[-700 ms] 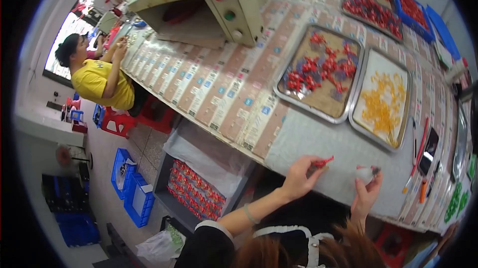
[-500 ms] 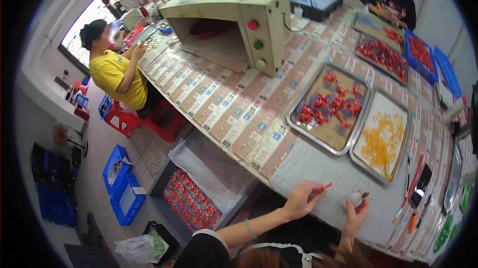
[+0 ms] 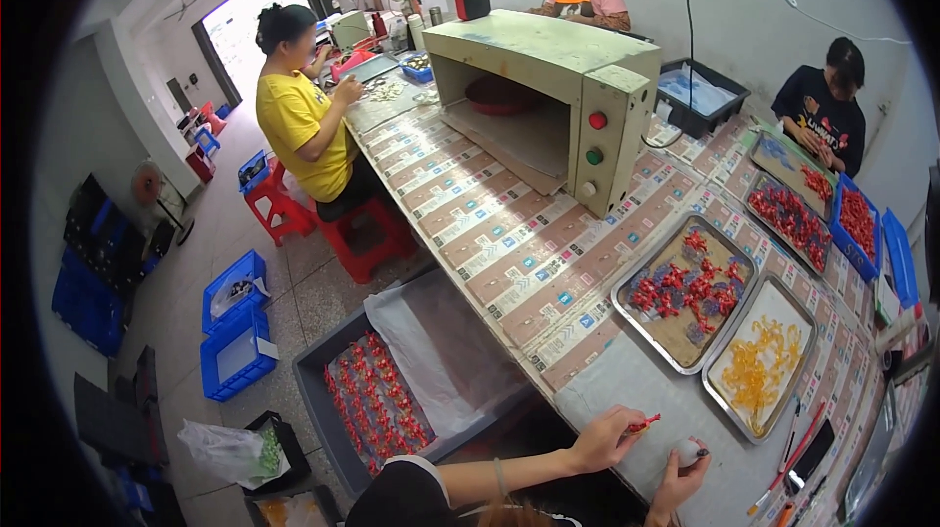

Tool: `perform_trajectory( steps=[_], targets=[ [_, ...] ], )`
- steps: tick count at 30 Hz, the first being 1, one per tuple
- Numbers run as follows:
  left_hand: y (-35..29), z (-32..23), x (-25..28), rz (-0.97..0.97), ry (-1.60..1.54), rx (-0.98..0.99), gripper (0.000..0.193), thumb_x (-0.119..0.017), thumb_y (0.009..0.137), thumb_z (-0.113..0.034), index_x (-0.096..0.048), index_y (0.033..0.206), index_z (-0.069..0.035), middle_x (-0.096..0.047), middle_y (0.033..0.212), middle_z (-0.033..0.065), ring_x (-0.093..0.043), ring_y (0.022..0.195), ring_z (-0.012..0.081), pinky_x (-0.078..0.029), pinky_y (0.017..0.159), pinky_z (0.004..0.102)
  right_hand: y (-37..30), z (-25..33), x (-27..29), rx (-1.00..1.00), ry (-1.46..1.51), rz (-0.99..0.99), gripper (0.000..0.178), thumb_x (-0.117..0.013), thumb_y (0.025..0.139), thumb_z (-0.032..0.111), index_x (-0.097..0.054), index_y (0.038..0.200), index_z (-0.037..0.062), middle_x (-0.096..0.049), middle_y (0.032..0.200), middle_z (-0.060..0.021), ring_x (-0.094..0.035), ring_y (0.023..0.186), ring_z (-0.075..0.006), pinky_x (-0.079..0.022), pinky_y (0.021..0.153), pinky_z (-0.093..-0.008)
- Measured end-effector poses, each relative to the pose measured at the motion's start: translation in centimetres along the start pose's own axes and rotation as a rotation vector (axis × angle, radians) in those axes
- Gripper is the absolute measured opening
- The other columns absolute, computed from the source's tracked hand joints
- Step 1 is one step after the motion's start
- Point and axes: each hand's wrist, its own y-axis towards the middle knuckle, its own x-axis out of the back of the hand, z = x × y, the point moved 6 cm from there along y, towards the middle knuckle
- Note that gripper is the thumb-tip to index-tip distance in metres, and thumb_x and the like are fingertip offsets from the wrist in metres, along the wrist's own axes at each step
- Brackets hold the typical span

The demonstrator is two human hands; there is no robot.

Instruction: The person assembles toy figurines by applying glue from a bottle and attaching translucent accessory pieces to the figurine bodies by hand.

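Note:
My left hand (image 3: 605,441) is closed in a pinch on a small red piece (image 3: 643,423) with a bit of yellow on it. It is held just above the grey sheet (image 3: 627,380) at the table's near edge. Beside it, my right hand (image 3: 676,484) grips a small whitish squeeze bottle (image 3: 685,452) with a dark tip. A gap separates the bottle from the red piece. Beyond my hands lies a metal tray (image 3: 676,359) of red and purplish pieces. A second metal tray (image 3: 718,389), holding translucent yellow-orange pieces, is next to it.
A pale green machine (image 3: 548,42) with an opening stands on the table. Brushes (image 3: 783,473) and a phone (image 3: 811,449) lie at right. A grey bin (image 3: 311,385) of red pieces is below the table edge, left. Three co-workers sit around the table, one in yellow (image 3: 299,130).
My view has swung up and left, so the table appears lower and farther right, and a co-worker in pink shows at the back. Both hands keep hold of the same things.

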Motion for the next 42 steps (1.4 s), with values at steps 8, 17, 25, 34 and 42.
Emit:
perform_trajectory(
  steps=[8,17,25,34,42],
  targets=[
    [-0.3,-0.2,-0.1,-0.03,-0.004,-0.017,0.026,-0.061,0.071,0.001,-0.047,0.093,-0.003,-0.055,0.093,0.0119,-0.054,0.082,0.0269,-0.048,0.066,0.0312,-0.2,1.1,-0.4,0.072,-0.052,-0.042,0.033,-0.054,0.074,-0.002,-0.044,0.105,0.0004,-0.049,0.098,-0.0078,-0.049,0.086,-0.0138,-0.04,0.076,-0.0243],
    [-0.4,-0.3,-0.2,-0.067,0.002,0.01,0.027,-0.061,0.071,0.0,-0.046,0.094,-0.003,-0.055,0.092,0.0122,-0.054,0.083,0.027,-0.047,0.066,0.0317,-0.1,2.6,-0.2,-0.002,-0.277,-0.005,0.035,-0.06,0.075,0.006,-0.046,0.105,-0.0027,-0.053,0.096,-0.0126,-0.052,0.086,-0.0202,-0.042,0.076,-0.0286],
    [-0.1,-0.9,-0.1,-0.06,0.062,-0.029,0.027,-0.061,0.071,-0.001,-0.047,0.094,-0.002,-0.055,0.091,0.0112,-0.055,0.08,0.0253,-0.048,0.064,0.0302,-0.2,2.7,-0.1,-0.026,-0.244,-0.007,0.035,-0.059,0.076,0.007,-0.046,0.106,-0.0029,-0.053,0.096,-0.0125,-0.052,0.085,-0.0199,-0.042,0.076,-0.0285],
    [-0.2,-1.0,-0.1,-0.063,0.068,-0.023,0.027,-0.061,0.072,-0.001,-0.048,0.095,-0.003,-0.055,0.088,0.0109,-0.056,0.076,0.0239,-0.047,0.063,0.0297,-0.4,3.9,-0.2,0.015,-0.342,-0.019,0.036,-0.061,0.074,0.009,-0.047,0.105,-0.0024,-0.055,0.093,-0.014,-0.054,0.082,-0.0224,-0.044,0.073,-0.0308],
    [-0.1,-0.9,-0.1,-0.042,0.069,0.011,0.026,-0.06,0.073,-0.002,-0.048,0.095,-0.003,-0.054,0.084,0.0105,-0.056,0.072,0.0234,-0.047,0.062,0.0297,-0.3,4.6,-0.3,-0.023,-0.302,-0.034,0.037,-0.062,0.074,0.012,-0.048,0.105,-0.0024,-0.056,0.092,-0.0153,-0.054,0.083,-0.0234,-0.043,0.074,-0.0309]
  ],
)
